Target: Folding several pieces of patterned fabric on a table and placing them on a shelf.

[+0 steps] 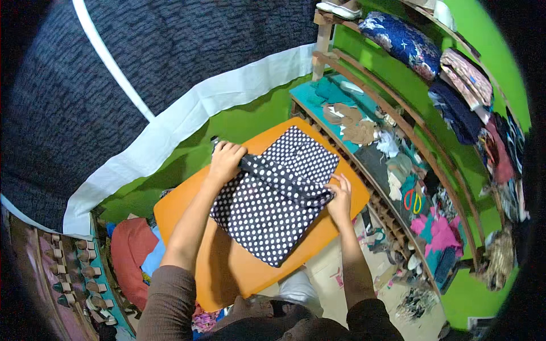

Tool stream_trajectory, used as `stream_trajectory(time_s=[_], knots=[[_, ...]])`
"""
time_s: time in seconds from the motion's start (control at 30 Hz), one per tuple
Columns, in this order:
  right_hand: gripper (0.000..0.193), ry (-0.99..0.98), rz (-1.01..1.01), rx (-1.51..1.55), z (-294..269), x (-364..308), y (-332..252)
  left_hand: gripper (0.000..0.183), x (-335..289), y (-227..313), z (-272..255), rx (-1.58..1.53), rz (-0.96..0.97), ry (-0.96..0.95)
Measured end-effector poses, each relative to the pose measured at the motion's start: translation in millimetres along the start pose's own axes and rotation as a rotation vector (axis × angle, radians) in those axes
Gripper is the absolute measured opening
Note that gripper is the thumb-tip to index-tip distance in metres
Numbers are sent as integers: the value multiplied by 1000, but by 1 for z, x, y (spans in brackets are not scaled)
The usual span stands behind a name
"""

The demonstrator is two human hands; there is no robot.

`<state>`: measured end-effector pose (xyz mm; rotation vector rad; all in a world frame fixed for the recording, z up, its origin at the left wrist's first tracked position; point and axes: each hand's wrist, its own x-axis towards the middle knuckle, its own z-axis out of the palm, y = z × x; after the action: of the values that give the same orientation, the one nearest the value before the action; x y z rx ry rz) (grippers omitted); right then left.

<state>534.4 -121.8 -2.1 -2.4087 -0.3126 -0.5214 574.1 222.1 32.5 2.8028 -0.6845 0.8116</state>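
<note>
A black cloth with white polka dots (267, 210) lies over the orange tabletop (222, 278), with a smaller dotted section (298, 150) reaching toward the far edge. A raised, gathered band of the same cloth runs between my two hands across its upper part. At the far left end of that band, my left hand (227, 161) is closed around the fabric. My right hand (339, 199) pinches the band's other end near the table's right side, some of its fingers slightly raised.
To the right stands a wooden rack with a teal shelf (310, 94) holding fabric scraps and scissors with red and yellow handles (412, 202). Folded floral cloth (401, 42) sits higher up. Reddish cloth (133, 256) lies left of the table. Scraps (421, 304) litter the floor at right.
</note>
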Motion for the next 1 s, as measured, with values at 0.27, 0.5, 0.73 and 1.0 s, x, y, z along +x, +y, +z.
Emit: stream_trajectory(time_s=[0.27,0.5,0.73,1.0], knots=[[30,-170,320,216,32,83,125,34,85,23,116,70,-352,-462],[31,-146,380,245,40,113,141,40,129,12,132,147,-449,-153],[45,-42,304,-295,37,82,115,72,70,106,125,-25,-646,-157],[43,-676,-357,-78,67,13,28,67,-77,208,87,-93,-821,-475]])
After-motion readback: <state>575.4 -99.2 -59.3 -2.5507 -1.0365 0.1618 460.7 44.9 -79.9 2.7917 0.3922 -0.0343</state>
